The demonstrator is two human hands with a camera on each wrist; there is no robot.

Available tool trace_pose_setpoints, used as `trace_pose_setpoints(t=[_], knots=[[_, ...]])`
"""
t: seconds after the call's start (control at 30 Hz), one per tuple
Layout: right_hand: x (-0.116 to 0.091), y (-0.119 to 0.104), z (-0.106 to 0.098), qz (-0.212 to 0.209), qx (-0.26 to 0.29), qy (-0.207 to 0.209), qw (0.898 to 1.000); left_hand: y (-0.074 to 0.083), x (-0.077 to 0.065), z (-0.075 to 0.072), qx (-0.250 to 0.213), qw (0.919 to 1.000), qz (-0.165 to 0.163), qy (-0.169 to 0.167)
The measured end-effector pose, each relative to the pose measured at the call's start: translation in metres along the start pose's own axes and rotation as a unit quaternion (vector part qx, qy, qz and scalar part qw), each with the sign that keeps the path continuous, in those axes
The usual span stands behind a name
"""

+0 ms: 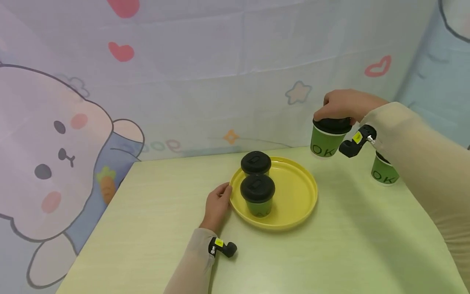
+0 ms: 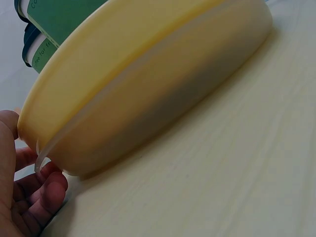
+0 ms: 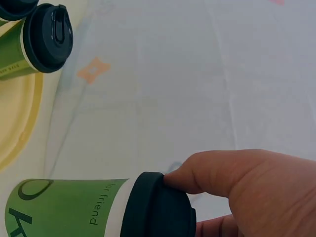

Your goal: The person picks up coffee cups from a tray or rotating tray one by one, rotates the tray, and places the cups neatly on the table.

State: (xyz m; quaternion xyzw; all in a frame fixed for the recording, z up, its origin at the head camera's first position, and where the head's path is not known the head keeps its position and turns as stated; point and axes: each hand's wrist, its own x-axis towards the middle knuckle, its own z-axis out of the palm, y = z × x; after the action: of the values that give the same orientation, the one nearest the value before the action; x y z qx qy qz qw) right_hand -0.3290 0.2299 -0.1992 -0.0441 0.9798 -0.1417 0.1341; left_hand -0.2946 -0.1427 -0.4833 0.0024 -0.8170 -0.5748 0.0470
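A green paper cup (image 1: 324, 143) with a black lid hangs upright above the table, to the right of a round yellow tray (image 1: 293, 192). My right hand (image 1: 349, 105) grips it from above by the lid; the right wrist view shows the thumb on the lid (image 3: 158, 207). On the tray's left part stand two more lidded green cups, a front one (image 1: 258, 196) and a back one (image 1: 256, 162). At the tray's left edge my left hand (image 1: 217, 206) holds the rim, thumb at the top and curled fingers (image 2: 47, 197) below it in the left wrist view.
Another lidded green cup (image 1: 384, 170) stands on the table at the right, partly behind my right sleeve (image 1: 411, 151). A cloth backdrop (image 1: 205, 102) with cartoon prints hangs along the back edge of the pale table (image 1: 158, 212).
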Motion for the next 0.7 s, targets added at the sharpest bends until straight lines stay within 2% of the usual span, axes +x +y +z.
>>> trace_pose_setpoints(t=[0.33,0.57,0.7], knots=[[-0.024,0.046,-0.008,-0.033,-0.063,0.003,0.997,0.001,-0.001,0.000,0.004,1.0000,-0.007,0.005],[-0.047,0.096,0.009,-0.057,-0.101,0.034,0.993,0.001,0.000,0.001,0.001,1.0000,-0.005,0.002],[-0.058,0.124,0.023,-0.046,-0.099,0.047,0.993,0.002,0.000,0.002,-0.004,1.0000,-0.007,-0.002]])
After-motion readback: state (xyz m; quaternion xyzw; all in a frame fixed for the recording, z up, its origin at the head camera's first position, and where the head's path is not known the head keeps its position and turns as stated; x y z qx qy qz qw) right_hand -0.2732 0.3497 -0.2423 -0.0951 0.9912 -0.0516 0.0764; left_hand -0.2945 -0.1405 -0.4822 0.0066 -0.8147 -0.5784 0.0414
